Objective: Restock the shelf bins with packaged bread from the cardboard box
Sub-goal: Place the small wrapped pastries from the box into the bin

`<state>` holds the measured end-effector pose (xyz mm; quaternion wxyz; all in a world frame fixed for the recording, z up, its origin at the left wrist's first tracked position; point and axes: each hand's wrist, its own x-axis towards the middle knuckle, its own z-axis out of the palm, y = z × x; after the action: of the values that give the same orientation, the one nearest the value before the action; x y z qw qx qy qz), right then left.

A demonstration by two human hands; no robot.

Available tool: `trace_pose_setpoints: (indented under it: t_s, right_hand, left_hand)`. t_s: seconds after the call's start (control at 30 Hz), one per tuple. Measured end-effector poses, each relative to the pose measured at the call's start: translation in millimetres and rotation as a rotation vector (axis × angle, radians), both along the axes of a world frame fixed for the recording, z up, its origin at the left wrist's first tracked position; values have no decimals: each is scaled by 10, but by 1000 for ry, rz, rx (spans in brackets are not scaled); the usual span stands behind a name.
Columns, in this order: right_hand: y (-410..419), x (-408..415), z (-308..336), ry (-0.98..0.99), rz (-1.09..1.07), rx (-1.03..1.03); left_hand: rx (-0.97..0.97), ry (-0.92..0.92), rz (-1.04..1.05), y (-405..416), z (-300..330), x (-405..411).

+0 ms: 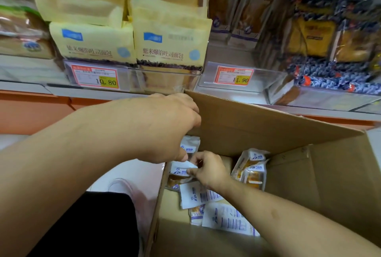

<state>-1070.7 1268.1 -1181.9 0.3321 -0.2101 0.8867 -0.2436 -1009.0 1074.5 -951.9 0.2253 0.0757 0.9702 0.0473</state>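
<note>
I see a white shelf edge running across the middle of the frame, an orange panel beneath it at left, and pale floor at lower centre under even, bright light.

Both my forearms are bare right down to the wrists, with no sleeves, watch, rings or gloves on my left hand or my right hand. Near the lower left I have on black trousers. Just right of them shows my pale pink shoe, blurred, with a rounded toe.
</note>
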Motion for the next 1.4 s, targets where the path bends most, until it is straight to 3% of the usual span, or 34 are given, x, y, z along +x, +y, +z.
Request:
trace_pose_setpoints:
  t_s: [0.13,0.3,0.63,0.97,1.1,1.23,1.4]
  right_hand:
    - [38,-46,263,-38,-18,-69]
    - [200,-206,1049,14,-32,-226]
    - [834,-172,2550,106,-270,-579]
    - [1063,-158,2961,250,-375,-832]
    - [1064,-196,3037,325,-424,-965]
    - [1113,-235,3115,363,-380,-1040]
    - [1296,-456,3021,377,-417,-941]
  left_hand:
    - [4,2,4,-1,30,4]
    - [25,80,74,97,204,-2]
    - [443,147,307,439,518,3]
    - [598,396,238,862,624,-144]
    - [511,513,228,974,698,-208]
    - [563,689,276,1012,926,-262]
    - [608,891,288,955,1195,-563]
